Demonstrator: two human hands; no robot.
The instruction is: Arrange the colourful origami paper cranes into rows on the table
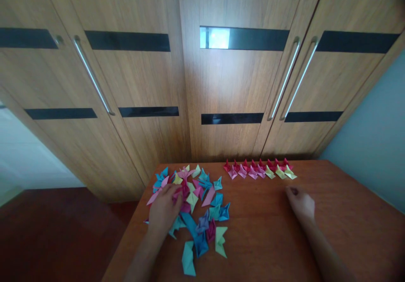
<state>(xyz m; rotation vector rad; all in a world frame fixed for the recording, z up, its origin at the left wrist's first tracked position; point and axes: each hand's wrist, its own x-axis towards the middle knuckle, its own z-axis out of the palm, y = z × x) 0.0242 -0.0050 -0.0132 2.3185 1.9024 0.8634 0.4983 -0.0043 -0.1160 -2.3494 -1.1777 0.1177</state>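
My left hand [166,210] reaches into a loose heap of folded origami paper pieces at the left of the table. Its thumb and fingers curl around a magenta origami piece [184,188], though the fingertips are partly hidden. Around it lie a pale green piece [192,200], a purple piece [203,222], a blue piece [200,244] and several others in pink, teal and yellow. My right hand [300,204] rests as a loose fist on the table, with nothing visible in it. Just beyond it stand a back row of red origami pieces [245,164] and a front row of pink and yellow ones [252,172].
The brown wooden table [259,231] meets a tall wooden wardrobe [228,84] with metal handles [286,79] at its far side. A pale blue wall [370,138] runs along the right. Dark reddish floor [63,231] shows past the table's left edge.
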